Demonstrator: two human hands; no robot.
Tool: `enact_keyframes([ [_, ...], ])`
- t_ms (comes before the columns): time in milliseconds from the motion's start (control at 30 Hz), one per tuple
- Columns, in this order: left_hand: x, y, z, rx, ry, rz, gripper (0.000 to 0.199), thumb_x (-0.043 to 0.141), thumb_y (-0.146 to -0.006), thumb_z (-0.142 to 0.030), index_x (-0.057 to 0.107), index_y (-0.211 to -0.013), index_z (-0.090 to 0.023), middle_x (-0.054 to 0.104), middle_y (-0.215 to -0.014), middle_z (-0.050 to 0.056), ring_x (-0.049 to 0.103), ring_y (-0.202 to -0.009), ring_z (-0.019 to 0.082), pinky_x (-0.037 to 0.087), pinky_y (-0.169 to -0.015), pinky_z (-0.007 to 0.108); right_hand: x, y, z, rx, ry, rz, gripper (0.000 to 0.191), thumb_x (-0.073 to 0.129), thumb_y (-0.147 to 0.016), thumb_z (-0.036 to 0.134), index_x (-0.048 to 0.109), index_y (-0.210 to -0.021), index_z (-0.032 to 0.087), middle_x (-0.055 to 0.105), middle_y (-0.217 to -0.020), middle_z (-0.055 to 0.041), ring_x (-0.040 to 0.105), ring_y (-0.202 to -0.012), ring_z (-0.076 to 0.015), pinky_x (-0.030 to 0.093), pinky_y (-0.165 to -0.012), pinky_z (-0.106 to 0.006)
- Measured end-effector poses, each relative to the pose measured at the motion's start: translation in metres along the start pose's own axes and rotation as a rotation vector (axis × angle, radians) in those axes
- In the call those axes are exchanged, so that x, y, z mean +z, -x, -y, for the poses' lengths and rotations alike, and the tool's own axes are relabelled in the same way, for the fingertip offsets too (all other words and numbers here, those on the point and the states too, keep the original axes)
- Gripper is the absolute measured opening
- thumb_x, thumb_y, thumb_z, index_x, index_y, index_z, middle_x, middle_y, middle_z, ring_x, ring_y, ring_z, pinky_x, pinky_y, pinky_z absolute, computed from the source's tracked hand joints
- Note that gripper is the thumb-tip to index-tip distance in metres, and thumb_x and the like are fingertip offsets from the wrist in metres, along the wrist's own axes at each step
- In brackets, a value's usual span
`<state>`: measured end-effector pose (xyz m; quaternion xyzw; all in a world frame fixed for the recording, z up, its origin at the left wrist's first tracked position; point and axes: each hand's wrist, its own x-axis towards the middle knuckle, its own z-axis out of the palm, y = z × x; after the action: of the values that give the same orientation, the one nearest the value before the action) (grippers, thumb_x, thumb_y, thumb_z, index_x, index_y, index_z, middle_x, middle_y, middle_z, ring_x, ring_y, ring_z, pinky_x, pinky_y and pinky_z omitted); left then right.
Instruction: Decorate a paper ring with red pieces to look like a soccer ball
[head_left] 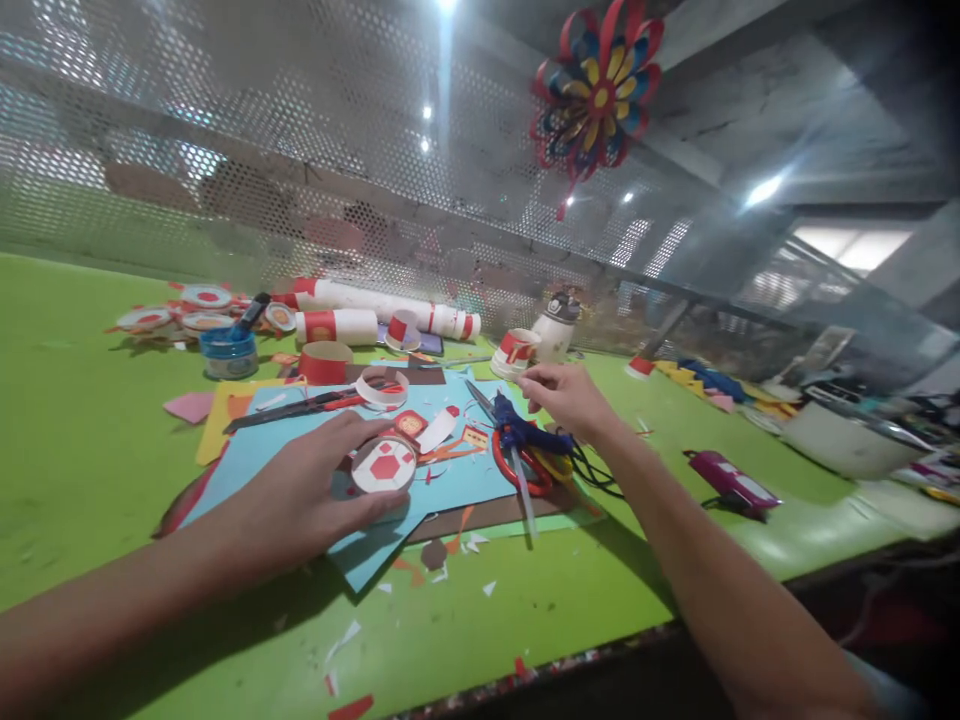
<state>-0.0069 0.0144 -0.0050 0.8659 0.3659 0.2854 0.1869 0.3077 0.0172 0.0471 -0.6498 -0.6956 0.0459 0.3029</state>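
My left hand (330, 480) grips a small round white disc (384, 466) with red patches, its fingers curled round the rim above light blue paper (285, 450). My right hand (559, 392) is raised near a red and white paper cup (517, 350), with thumb and fingertips pinched together; what lies between them, if anything, is too small to make out. Just below that hand a dark blue glue gun (517, 425) lies over red-handled scissors (529, 470). Behind my left hand are a white paper ring (382, 387) and a red paper band (325, 362).
White and red paper rolls (390, 305), a blue tub (229, 352) and a white bottle (556, 325) stand at the back of the green table (540, 610). A purple device (733, 483) lies right. Paper scraps litter the front.
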Motion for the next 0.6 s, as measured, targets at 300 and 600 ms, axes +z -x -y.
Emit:
enact_keyframes([
  [300, -0.006, 0.000, -0.010, -0.016, 0.014, 0.069, 0.042, 0.062, -0.081, -0.048, 0.061, -0.113, -0.021, 0.064, -0.112, 0.009, 0.060, -0.096, 0.026, 0.048, -0.080, 0.039, -0.004, 0.012, -0.020, -0.040, 0.125, 0.015, 0.028, 0.055, -0.085, 0.033, 0.075, -0.084, 0.013, 0.075, -0.082, -0.0086, 0.064, -0.070, -0.0210, 0.047, -0.066, -0.033],
  [600, -0.001, 0.005, -0.005, -0.052, 0.035, -0.025, 0.050, 0.065, -0.077, -0.052, 0.055, -0.118, -0.024, 0.064, -0.121, 0.012, 0.061, -0.107, 0.033, 0.049, -0.086, 0.045, -0.017, 0.014, -0.028, -0.132, 0.311, 0.275, 0.034, 0.065, -0.078, 0.037, 0.074, -0.102, 0.015, 0.073, -0.107, -0.0146, 0.065, -0.100, -0.0302, 0.049, -0.087, -0.040],
])
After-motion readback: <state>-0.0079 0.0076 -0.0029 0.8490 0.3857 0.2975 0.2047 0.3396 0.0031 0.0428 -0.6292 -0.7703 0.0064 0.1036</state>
